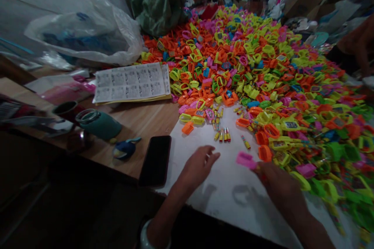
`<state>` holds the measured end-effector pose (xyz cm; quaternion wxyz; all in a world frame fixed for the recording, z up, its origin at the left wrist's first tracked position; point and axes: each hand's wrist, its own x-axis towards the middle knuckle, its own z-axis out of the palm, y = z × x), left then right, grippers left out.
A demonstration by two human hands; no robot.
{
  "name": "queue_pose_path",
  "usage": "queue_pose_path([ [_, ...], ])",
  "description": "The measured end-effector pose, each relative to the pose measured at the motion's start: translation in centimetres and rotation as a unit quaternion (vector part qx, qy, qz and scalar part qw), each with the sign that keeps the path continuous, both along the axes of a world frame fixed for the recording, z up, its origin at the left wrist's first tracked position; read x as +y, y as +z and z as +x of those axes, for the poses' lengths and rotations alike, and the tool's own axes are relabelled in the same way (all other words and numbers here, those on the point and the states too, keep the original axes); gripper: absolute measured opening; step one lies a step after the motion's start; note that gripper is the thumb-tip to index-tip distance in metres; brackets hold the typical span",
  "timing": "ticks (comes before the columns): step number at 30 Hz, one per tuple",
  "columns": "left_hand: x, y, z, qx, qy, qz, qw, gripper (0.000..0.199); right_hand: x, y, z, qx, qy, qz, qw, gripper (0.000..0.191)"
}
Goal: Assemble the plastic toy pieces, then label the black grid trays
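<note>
Over the white sheet point(182, 153) my left hand point(200, 163) is held with its fingers apart and nothing between them. My right hand point(271, 175), to the right, grips a pink plastic piece point(245, 160) that sticks out from its fingertips and casts a shadow on the sheet. Beyond my hands, several small yellow tubes with red ends point(224, 135) lie in a row, and a single tube point(246, 142) lies apart from them. An orange piece point(187, 127) rests near the sheet's back left part.
A large heap of colourful plastic pieces point(233, 58) covers the back and right. At left are a black phone point(155, 160), a blue toy point(125, 149), a teal jar point(101, 124) and printed sheets point(131, 81). Plastic bags stand behind. A person's arm point(360, 46) shows at far right.
</note>
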<state>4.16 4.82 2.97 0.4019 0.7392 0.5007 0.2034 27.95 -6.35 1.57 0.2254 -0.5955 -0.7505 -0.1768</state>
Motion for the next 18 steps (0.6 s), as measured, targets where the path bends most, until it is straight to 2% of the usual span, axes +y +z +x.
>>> queue_pose_path([
  [1, 1.4, 0.1, -0.2, 0.023, 0.069, 0.066, 0.995, 0.031, 0.2, 0.8, 1.8, -0.008, -0.057, 0.034, 0.998, 0.023],
  [3, 4.2, 0.1, -0.6, 0.11, 0.192, 0.15, 0.964, 0.03, 0.9, 2.2, 4.4, -0.038, -0.182, 0.084, 0.979, 0.035],
  [5, 6.4, -0.2, -0.7, 0.186, 0.247, 0.166, 0.936, 0.031, 2.4, 2.7, 4.8, -0.058, -0.238, 0.103, 0.964, 0.036],
  [7, 7.6, -0.7, -0.4, 0.216, 0.243, 0.155, 0.933, 0.027, 4.8, 2.0, 3.2, -0.046, -0.184, 0.079, 0.979, 0.038],
  [9, 7.6, -1.1, 0.0, 0.221, 0.216, 0.151, 0.939, 0.02, 7.8, 0.4, 0.7, -0.024, -0.056, 0.008, 0.998, 0.043],
  [12, 6.2, -1.4, 0.2, 0.229, 0.173, 0.155, 0.945, 0.015, 11.8, -1.8, -2.3, -0.033, 0.101, -0.105, 0.989, 0.048],
  [14, 5.0, -1.4, 0.0, 0.231, 0.144, 0.148, 0.951, 0.013, 13.2, -2.5, -3.0, -0.034, 0.142, -0.149, 0.978, 0.045],
  [18, 3.4, -1.4, -0.3, 0.185, 0.102, 0.107, 0.972, 0.012, 13.8, -1.5, -3.2, -0.053, 0.129, -0.209, 0.968, 0.033],
])
